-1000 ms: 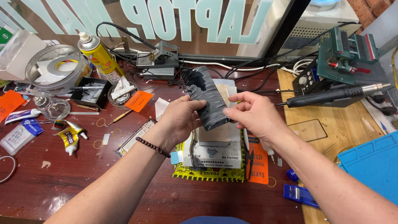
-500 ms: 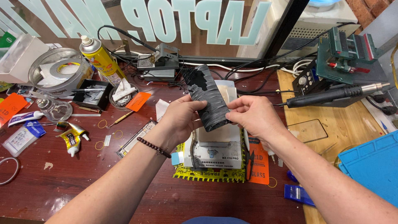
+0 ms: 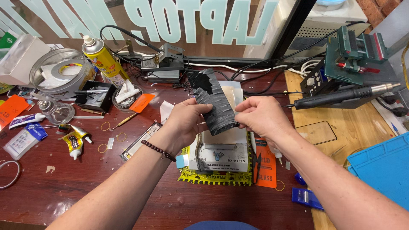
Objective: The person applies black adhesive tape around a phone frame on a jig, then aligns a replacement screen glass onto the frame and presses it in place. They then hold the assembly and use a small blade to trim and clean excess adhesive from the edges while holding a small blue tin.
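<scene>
A black phone-shaped panel (image 3: pixel 212 99) with torn grey-white patches is held upright above the bench, tilted back to the left. My left hand (image 3: pixel 185 123) grips its lower left edge with the fingers curled around it. At the lower right edge my right hand (image 3: pixel 262 117) pinches the panel between thumb and fingers. A beaded bracelet (image 3: pixel 158 150) sits on my left wrist. Beneath the panel stands a white heating-plate machine (image 3: pixel 221 149) with a tan plate on top.
A yellow spray can (image 3: pixel 102 59), round tape tin (image 3: pixel 55 72), black parts tray (image 3: pixel 93 96) and glue tubes (image 3: pixel 74 138) lie left. A hot-air handpiece (image 3: pixel 341 97), green fixture (image 3: pixel 358 47), glass panel (image 3: pixel 317 132) and blue mat (image 3: pixel 383 166) lie right. Black tweezers (image 3: pixel 255 164) rest beside the machine.
The panel has tipped a little further left and both hands have stayed on its lower edges, the right hand closing in slightly toward the left.
</scene>
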